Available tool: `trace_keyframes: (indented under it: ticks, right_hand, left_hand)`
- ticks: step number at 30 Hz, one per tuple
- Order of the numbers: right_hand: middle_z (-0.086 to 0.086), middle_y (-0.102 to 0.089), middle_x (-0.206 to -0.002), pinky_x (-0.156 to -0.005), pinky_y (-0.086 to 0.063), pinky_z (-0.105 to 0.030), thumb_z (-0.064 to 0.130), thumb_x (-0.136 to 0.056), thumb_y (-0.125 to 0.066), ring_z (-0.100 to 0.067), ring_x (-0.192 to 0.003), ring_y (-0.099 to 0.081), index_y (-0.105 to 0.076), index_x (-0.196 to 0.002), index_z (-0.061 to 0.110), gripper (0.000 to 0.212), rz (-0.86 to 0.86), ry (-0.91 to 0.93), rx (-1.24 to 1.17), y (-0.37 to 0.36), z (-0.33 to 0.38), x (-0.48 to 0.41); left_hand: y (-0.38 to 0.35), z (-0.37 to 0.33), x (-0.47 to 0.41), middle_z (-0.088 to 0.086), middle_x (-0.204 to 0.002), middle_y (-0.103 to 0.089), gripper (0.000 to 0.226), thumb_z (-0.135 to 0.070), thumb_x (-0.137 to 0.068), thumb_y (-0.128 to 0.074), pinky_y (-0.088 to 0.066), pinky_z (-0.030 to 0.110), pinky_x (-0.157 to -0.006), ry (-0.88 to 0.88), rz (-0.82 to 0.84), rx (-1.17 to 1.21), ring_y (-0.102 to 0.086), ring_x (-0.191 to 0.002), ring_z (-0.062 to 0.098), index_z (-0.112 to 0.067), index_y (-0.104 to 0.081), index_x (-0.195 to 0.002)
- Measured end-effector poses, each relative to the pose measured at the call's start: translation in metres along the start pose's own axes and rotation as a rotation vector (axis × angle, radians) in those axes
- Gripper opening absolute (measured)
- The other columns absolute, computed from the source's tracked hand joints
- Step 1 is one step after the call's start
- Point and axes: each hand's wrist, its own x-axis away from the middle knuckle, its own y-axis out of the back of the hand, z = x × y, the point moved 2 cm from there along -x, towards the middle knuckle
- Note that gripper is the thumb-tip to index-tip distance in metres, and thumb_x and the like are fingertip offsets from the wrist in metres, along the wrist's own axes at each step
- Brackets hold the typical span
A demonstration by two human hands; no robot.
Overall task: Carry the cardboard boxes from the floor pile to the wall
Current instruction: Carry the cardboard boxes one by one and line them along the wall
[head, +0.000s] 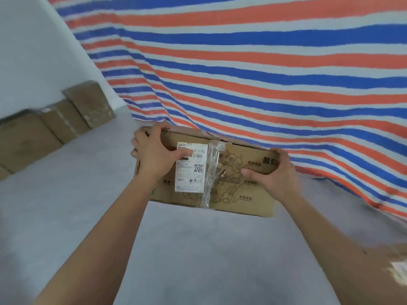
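Flat brown cardboard box (237,190) w/ white shipping label (191,172) is off the grey floor (88,216), in front of the red-blue-white striped tarp (242,73). Left hand (152,155) clamps its left end and right hand (275,172) its right end, thumbs on top, prob. to keep it level. Row of brown boxes (55,124) lines the white wall (33,51), well apart.

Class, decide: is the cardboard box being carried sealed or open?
Sealed: the box has clear tape running across its closed face.
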Motion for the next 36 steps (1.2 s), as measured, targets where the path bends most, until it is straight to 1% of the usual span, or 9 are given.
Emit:
trace_keyframes:
  ticks: [4,8,12,15,18,23,25,28,36]
  right_hand:
    - [0.003,-0.054,-0.135,-0.092,-0.049,-0.039,0.080,-0.046,-0.082,-0.019,-0.121,-0.053,-0.034,-0.143,0.034,0.118,0.011,0.140,0.068,-0.082,0.075,-0.048]
    - [0.005,-0.055,-0.132,-0.084,-0.047,-0.033,0.081,-0.046,-0.081,-0.018,-0.117,-0.055,-0.037,-0.140,0.036,0.113,0.045,0.265,0.080,-0.178,0.131,-0.120]
    - [0.003,-0.053,-0.136,-0.087,-0.048,-0.037,0.082,-0.047,-0.080,-0.021,-0.121,-0.055,-0.035,-0.139,0.040,0.111,0.141,0.359,0.077,-0.285,0.199,-0.197]
    - [0.005,-0.050,-0.141,-0.097,-0.048,-0.044,0.087,-0.046,-0.076,-0.021,-0.127,-0.051,-0.031,-0.138,0.044,0.111,0.231,0.439,0.093,-0.370,0.263,-0.234]
    - [0.005,-0.048,-0.143,-0.098,-0.047,-0.042,0.086,-0.047,-0.076,-0.020,-0.128,-0.051,-0.030,-0.138,0.045,0.110,0.341,0.523,0.092,-0.454,0.330,-0.248]
    - [0.004,-0.049,-0.139,-0.089,-0.045,-0.036,0.084,-0.048,-0.077,-0.019,-0.121,-0.053,-0.030,-0.140,0.042,0.112,0.540,0.655,0.094,-0.625,0.436,-0.236]
    - [0.002,-0.051,-0.137,-0.089,-0.047,-0.036,0.086,-0.046,-0.076,-0.019,-0.119,-0.055,-0.030,-0.141,0.042,0.114,0.577,0.697,0.087,-0.696,0.472,-0.230]
    - [0.002,-0.053,-0.135,-0.089,-0.049,-0.037,0.087,-0.045,-0.076,-0.020,-0.118,-0.056,-0.030,-0.141,0.043,0.115,0.613,0.699,0.136,-0.784,0.513,-0.223]
    - [0.003,-0.053,-0.136,-0.094,-0.050,-0.044,0.090,-0.043,-0.072,-0.021,-0.122,-0.054,-0.032,-0.142,0.040,0.118,0.543,0.643,0.218,-0.916,0.596,-0.297]
  left_hand:
    - [0.042,0.078,-0.060,0.009,-0.139,-0.036,0.086,-0.062,-0.056,-0.087,-0.026,0.052,-0.111,0.098,-0.119,0.046,-0.033,-0.132,0.031,-0.038,-0.045,-0.127]
    - [0.056,0.162,-0.132,0.003,-0.129,-0.044,0.090,-0.079,-0.039,-0.081,-0.038,0.055,-0.107,0.215,-0.190,0.166,-0.043,-0.125,0.029,-0.049,-0.042,-0.114]
    - [0.083,0.221,-0.207,0.002,-0.123,-0.040,0.083,-0.064,-0.044,-0.089,-0.030,0.052,-0.111,0.304,-0.307,0.101,-0.041,-0.122,0.028,-0.043,-0.049,-0.114]
    - [0.121,0.281,-0.256,0.001,-0.119,-0.044,0.081,-0.075,-0.036,-0.084,-0.038,0.054,-0.106,0.384,-0.380,0.078,-0.048,-0.115,0.026,-0.054,-0.045,-0.104]
    - [0.166,0.351,-0.286,0.000,-0.119,-0.049,0.082,-0.087,-0.026,-0.077,-0.045,0.053,-0.101,0.491,-0.479,0.109,-0.052,-0.112,0.024,-0.064,-0.042,-0.097]
    - [0.250,0.470,-0.312,-0.003,-0.121,-0.034,0.083,-0.059,-0.040,-0.092,-0.034,0.041,-0.111,0.583,-0.666,0.043,-0.037,-0.126,0.025,-0.043,-0.052,-0.111]
    - [0.277,0.529,-0.328,-0.003,-0.119,-0.032,0.084,-0.069,-0.035,-0.086,-0.034,0.051,-0.111,0.597,-0.717,0.025,-0.036,-0.127,0.027,-0.050,-0.048,-0.107]
    - [0.309,0.614,-0.358,-0.003,-0.118,-0.033,0.087,-0.082,-0.028,-0.075,-0.035,0.059,-0.107,0.642,-0.747,0.025,-0.037,-0.126,0.030,-0.057,-0.043,-0.104]
    - [0.336,0.735,-0.514,0.006,-0.128,-0.040,0.096,-0.083,-0.030,-0.074,-0.035,0.057,-0.107,0.666,-0.593,0.041,-0.035,-0.126,0.028,-0.046,-0.049,-0.115]
